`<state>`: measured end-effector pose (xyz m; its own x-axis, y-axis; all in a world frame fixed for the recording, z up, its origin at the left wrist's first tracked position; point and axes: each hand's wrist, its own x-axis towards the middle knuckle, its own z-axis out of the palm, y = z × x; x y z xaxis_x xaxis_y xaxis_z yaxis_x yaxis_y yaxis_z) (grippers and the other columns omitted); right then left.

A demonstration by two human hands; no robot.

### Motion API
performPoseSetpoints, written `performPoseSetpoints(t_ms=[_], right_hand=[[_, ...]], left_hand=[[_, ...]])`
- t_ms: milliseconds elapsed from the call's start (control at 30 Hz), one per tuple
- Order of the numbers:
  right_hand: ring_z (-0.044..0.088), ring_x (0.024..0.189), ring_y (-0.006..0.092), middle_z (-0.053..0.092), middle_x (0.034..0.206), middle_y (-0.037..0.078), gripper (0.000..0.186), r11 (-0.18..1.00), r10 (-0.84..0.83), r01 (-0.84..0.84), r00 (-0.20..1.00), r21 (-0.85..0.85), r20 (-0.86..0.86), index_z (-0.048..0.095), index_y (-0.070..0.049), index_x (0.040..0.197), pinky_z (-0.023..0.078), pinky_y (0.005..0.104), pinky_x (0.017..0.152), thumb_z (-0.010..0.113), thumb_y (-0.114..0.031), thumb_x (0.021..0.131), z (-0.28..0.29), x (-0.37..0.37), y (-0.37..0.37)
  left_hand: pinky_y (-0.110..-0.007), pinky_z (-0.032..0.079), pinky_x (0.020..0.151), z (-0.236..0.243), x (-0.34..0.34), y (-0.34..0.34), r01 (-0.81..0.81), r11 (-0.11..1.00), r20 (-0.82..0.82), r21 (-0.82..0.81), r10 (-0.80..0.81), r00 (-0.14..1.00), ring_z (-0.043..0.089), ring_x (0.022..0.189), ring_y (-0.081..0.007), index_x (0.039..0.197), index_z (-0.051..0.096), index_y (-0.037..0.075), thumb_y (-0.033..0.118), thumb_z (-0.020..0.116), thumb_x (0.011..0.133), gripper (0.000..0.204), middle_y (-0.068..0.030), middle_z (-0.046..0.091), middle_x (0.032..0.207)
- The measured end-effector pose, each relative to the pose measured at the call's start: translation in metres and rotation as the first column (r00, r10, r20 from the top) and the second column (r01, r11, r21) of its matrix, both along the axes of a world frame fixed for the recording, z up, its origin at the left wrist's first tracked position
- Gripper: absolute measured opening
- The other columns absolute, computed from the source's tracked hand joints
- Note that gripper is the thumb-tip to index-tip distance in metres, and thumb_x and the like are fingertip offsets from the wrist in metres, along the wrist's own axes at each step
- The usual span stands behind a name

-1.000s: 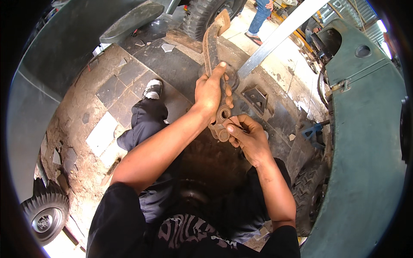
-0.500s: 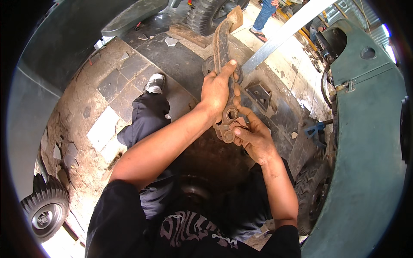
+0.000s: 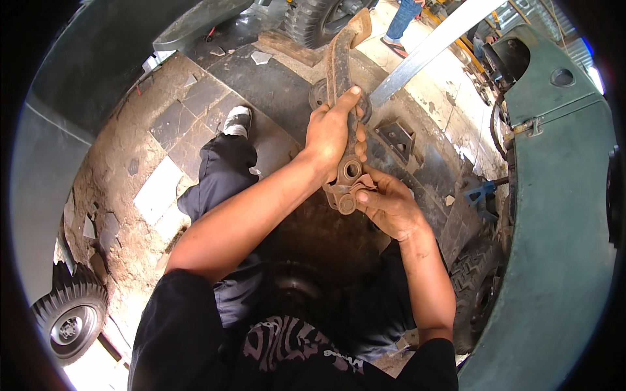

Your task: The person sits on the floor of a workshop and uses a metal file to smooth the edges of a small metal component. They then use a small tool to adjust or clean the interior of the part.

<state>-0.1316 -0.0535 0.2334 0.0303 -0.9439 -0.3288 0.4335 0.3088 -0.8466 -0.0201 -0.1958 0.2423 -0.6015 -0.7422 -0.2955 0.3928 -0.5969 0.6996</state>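
A rusty brown pedal arm [image 3: 342, 62] stretches away in front of me, with a flat foot pad at its far end and round, bored bosses at its near end. Wrapped around its middle is my left hand [image 3: 328, 135], thumb laid along the top. At the near end, my right hand [image 3: 394, 208] pinches a small folded brown sheet [image 3: 366, 184], perhaps sandpaper, between thumb and fingers. The sheet rests against the side of the bosses. Part of the right fingers is hidden behind the sheet and the metal.
A round metal part [image 3: 318, 94] lies on the floor beneath the pedal arm. An angled metal bracket [image 3: 396, 140] lies to the right. Green body panels [image 3: 554, 215] flank me, and a pale metal post [image 3: 424, 55] slants at upper right. A person's leg [image 3: 403, 23] shows beyond.
My right hand has shifted slightly, its index finger drawing back toward the folded sheet. The left hand keeps its grip on the pedal arm.
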Motion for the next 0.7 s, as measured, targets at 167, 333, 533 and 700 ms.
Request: performPoseSetpoints(t_ms=[167,333,533,700], right_hand=[[0.065,0.11,0.0164,0.067,0.12,0.01,0.057,0.997,-0.064,0.071,0.969,0.02,-0.239,0.053,0.007,0.138,0.051,0.0306,0.097,0.078,-0.007,0.089,-0.001,0.007,-0.003],[0.067,0.106,0.0162,0.069,0.117,0.011,0.059,0.996,-0.069,0.084,0.912,0.019,-0.403,0.053,0.007,0.138,0.052,0.0311,0.095,0.079,-0.006,0.087,0.001,0.012,-0.008],[0.068,0.103,0.0169,0.069,0.115,0.01,0.066,1.0,-0.009,0.011,0.997,0.025,-0.071,0.05,0.009,0.14,0.053,0.0321,0.094,0.081,-0.004,0.084,-0.001,-0.008,0.002],[0.066,0.107,0.0169,0.068,0.117,0.01,0.065,0.985,-0.111,0.137,0.969,0.106,-0.22,0.05,0.009,0.14,0.052,0.0327,0.097,0.081,-0.004,0.085,-0.005,0.01,-0.008]], left_hand=[[-0.036,0.044,0.041,-0.003,-0.004,0.002,-0.022,0.999,0.034,-0.05,0.023,0.999,0.05,0.041,-0.0195,0.093,0.054,0.006,0.043,0.064,0.097,0.039,-0.0077,0.055,0.06],[-0.035,0.044,0.041,-0.002,-0.004,0.005,-0.011,0.998,0.036,-0.057,0.014,0.999,0.05,0.042,-0.019,0.092,0.054,0.006,0.043,0.064,0.097,0.039,-0.0076,0.055,0.06],[-0.035,0.043,0.043,-0.006,-0.003,0.005,-0.037,0.999,0.02,0.007,0.037,0.999,0.049,0.042,-0.0207,0.1,0.055,0.005,0.045,0.064,0.097,0.041,-0.0088,0.054,0.061],[-0.035,0.043,0.043,-0.005,-0.006,0.01,-0.081,0.989,0.098,-0.125,0.093,0.991,0.05,0.042,-0.0208,0.102,0.056,0.004,0.045,0.063,0.097,0.043,-0.0089,0.054,0.062]])
